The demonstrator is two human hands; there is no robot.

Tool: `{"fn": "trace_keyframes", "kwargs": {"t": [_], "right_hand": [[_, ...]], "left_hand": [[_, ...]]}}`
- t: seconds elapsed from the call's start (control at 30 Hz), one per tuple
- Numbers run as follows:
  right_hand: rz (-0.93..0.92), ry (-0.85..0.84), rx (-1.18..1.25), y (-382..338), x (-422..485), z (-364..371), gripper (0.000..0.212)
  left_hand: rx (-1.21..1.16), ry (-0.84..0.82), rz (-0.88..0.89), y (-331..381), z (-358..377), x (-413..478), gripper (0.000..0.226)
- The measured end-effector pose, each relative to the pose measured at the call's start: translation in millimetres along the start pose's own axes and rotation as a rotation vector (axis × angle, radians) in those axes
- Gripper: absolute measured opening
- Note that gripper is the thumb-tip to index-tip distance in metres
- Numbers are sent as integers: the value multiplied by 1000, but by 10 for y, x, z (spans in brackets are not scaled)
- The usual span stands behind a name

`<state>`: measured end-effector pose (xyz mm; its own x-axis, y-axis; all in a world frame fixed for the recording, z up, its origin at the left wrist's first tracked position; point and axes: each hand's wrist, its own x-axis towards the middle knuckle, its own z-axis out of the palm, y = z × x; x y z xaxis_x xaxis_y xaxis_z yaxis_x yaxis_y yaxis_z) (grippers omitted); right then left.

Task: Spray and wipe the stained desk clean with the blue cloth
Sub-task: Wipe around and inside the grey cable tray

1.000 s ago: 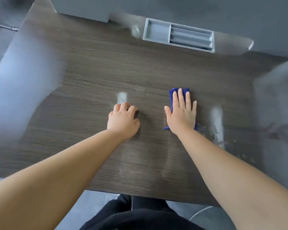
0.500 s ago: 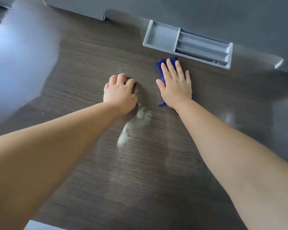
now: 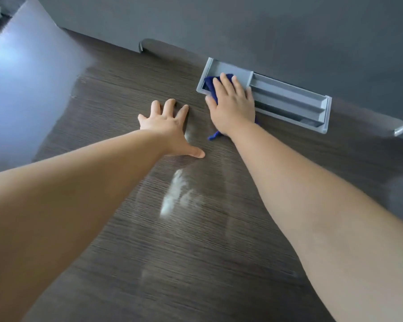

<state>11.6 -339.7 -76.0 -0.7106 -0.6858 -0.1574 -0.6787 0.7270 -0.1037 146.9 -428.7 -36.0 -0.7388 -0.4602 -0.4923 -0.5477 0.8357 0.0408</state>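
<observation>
The cloth [image 3: 210, 82] lies at the far edge of the surface [image 3: 254, 240], pinned under the right grip [image 3: 233, 105]. Its front bunches over the lip of the grey tray [image 3: 324, 112] into the tray's left compartment, and a blue corner pokes out near the wrist. The right grip is released rather than clenched: the fingers are straight and slightly spread, pressing the cloth flat with palm and pads, with nothing curled round it. The left grip [image 3: 170, 129] holds nothing. It rests flat on the bare surface just left of the right one, fingers fanned and thumb stuck out toward the right. The relation that matters is the pale streak [image 3: 175, 190]. It lies nearer the person than both grips, just past the left thumb and off to the left of the right forearm. Its long axis runs roughly toward and away from the body, leaning a little. Whether it is residue, wet spray or glare is hard to tell. The left grip is nearer to it, but the cloth is under the right, so the likely next stroke is a pull back toward the body and slightly leftward, along the streak's length. No spray bottle is in view.
</observation>
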Motion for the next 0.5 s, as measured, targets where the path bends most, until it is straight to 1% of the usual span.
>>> {"fn": "trace_keyframes", "kwargs": {"t": [0.07,0.17,0.27,0.37,0.43,0.5], "right_hand": [[43,-25,-2,-21,117,-29,54],[59,-21,-61,-44,21,-19,58],[-51,55,-104,3,-165,13,61],[-139,57,-121,38,-261,10,59],[-150,45,-118,35,-227,24,56],[-114,26,-86,19,-98,14,55]], "left_hand": [[10,1,18,-7,-62,94,130],[-31,50,85,27,-122,257,128],[26,102,87,69,-84,372,121],[68,131,98,98,-55,396,119],[65,147,98,87,-67,420,120],[87,133,109,90,-88,416,122]]}}
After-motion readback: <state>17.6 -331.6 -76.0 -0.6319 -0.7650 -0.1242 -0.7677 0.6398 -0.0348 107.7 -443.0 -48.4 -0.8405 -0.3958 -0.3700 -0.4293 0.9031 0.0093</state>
